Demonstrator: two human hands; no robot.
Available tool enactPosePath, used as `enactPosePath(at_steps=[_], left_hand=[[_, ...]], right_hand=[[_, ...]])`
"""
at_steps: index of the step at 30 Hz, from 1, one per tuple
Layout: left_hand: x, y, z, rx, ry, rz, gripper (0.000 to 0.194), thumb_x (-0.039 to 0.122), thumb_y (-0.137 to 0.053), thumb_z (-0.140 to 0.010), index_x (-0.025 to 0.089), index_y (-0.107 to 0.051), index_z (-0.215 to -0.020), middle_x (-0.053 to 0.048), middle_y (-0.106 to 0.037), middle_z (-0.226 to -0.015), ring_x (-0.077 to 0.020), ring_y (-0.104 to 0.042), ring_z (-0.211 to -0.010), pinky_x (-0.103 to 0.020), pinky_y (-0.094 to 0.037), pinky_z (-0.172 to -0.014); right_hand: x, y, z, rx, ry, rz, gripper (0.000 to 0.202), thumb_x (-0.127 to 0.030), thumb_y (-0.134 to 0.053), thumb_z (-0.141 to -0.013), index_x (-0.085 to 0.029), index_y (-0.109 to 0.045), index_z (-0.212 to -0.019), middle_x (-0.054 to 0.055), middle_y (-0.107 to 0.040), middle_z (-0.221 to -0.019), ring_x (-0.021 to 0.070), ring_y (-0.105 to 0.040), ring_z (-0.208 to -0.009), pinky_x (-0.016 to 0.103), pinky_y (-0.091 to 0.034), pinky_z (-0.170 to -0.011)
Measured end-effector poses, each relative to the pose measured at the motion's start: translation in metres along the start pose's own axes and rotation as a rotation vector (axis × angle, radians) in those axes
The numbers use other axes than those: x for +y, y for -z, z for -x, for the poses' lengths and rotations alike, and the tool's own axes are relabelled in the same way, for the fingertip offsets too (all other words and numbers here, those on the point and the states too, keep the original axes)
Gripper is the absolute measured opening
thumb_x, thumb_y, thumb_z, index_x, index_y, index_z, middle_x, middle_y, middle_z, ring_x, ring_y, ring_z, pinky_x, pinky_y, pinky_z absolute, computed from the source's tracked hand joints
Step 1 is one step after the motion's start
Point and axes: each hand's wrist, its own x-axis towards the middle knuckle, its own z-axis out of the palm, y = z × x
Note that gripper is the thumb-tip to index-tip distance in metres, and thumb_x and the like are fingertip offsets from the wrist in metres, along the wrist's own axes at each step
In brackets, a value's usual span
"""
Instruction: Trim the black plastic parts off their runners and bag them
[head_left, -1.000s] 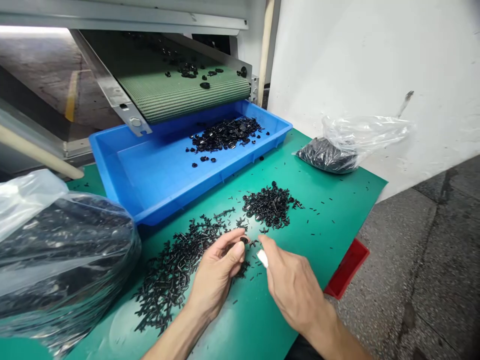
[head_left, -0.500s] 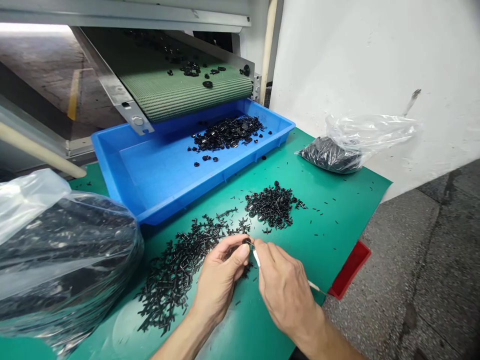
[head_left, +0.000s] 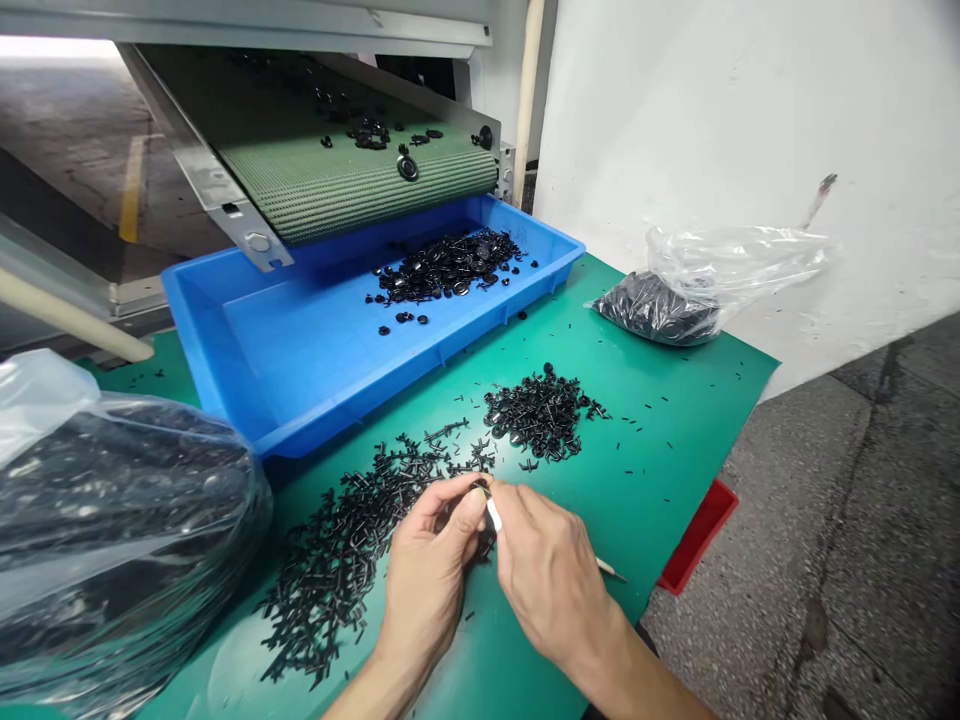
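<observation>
Between the thumb and fingers of my left hand [head_left: 429,575] is a small round black plastic part [head_left: 478,485], mostly covered by the fingertips. My right hand [head_left: 551,575] grips a slim tool with a white handle [head_left: 493,514]; its thin metal tip meets the part, and the back end sticks out behind the hand. I cannot make out the tip's exact shape. Left of my hands spreads a heap of black branched plastic scraps [head_left: 330,560]. Beyond them lies a pile of black plastic parts [head_left: 536,415], some with round heads.
A blue tray [head_left: 300,415] holding black parts stands under the end of a green conveyor belt [head_left: 300,170]. Large plastic bag [head_left: 120,540] on the left, smaller bag [head_left: 664,305] at the back right. A red bin [head_left: 701,535] sits below the green table's [head_left: 690,430] right edge.
Both hands stay together at the part, and the tool has shifted slightly against it. On the belt, a round black part near the end has tipped up. The whole view has moved a little.
</observation>
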Motion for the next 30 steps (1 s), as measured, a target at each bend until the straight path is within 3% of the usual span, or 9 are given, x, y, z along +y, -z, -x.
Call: enactPosePath(at_steps=[4,10,17,20,26,30], left_hand=[[0.001,-0.003,0.002,0.035,0.016,0.054,0.027,0.031,-0.083,-0.067,0.019,-0.074,-0.089,0.000,-0.066,-0.077,-0.0077,-0.053,-0.060,-0.017,-0.047,-0.055],[0.005,-0.003,0.002,0.023,0.050,0.083,0.025,0.029,-0.084,-0.066,0.019,-0.075,-0.087,0.002,-0.062,-0.068,-0.0061,-0.049,-0.057,-0.013,-0.043,-0.050],[0.003,-0.004,0.005,0.039,0.006,0.058,0.026,0.031,-0.083,-0.066,0.021,-0.073,-0.088,0.000,-0.066,-0.083,-0.0079,-0.053,-0.062,-0.018,-0.048,-0.058],[0.000,0.001,0.004,0.013,-0.030,-0.035,0.025,0.034,-0.079,-0.071,0.021,-0.072,-0.092,0.000,-0.065,-0.082,-0.0079,-0.050,-0.061,-0.017,-0.043,-0.054],[0.000,0.007,-0.002,-0.018,-0.079,-0.239,0.029,0.040,-0.073,-0.076,0.021,-0.071,-0.098,0.004,-0.055,-0.063,-0.0097,-0.043,-0.055,-0.019,-0.034,-0.048],[0.000,0.007,-0.002,-0.022,-0.121,-0.362,0.029,0.041,-0.073,-0.076,0.020,-0.071,-0.096,0.002,-0.055,-0.064,-0.0119,-0.043,-0.055,-0.022,-0.034,-0.049]], right_hand=[[-0.001,-0.005,0.006,0.074,0.035,0.009,0.026,-0.009,-0.040,-0.094,-0.014,-0.058,-0.112,0.007,-0.068,-0.086,0.0191,-0.065,-0.076,0.027,-0.042,-0.066],[-0.001,0.012,0.003,-0.092,0.003,-0.042,0.023,-0.007,-0.044,-0.091,-0.019,-0.059,-0.104,0.003,-0.069,-0.084,0.0177,-0.065,-0.070,0.026,-0.041,-0.061],[-0.007,-0.003,0.006,0.031,0.001,0.078,0.025,-0.010,-0.040,-0.093,-0.013,-0.058,-0.110,0.007,-0.067,-0.083,0.0192,-0.064,-0.072,0.027,-0.039,-0.061],[-0.002,0.002,0.001,-0.050,-0.032,0.009,0.023,-0.009,-0.039,-0.092,-0.017,-0.060,-0.095,0.004,-0.066,-0.077,0.0168,-0.061,-0.067,0.026,-0.034,-0.058],[0.019,0.024,-0.021,-0.383,-0.104,-0.442,0.028,-0.006,-0.039,-0.083,-0.020,-0.045,-0.060,-0.007,-0.048,-0.051,0.0089,-0.042,-0.049,0.021,-0.027,-0.052],[0.023,0.021,-0.022,-0.274,-0.134,-0.329,0.024,-0.005,-0.040,-0.082,-0.020,-0.050,-0.067,-0.006,-0.048,-0.055,0.0096,-0.038,-0.052,0.023,-0.025,-0.053]])
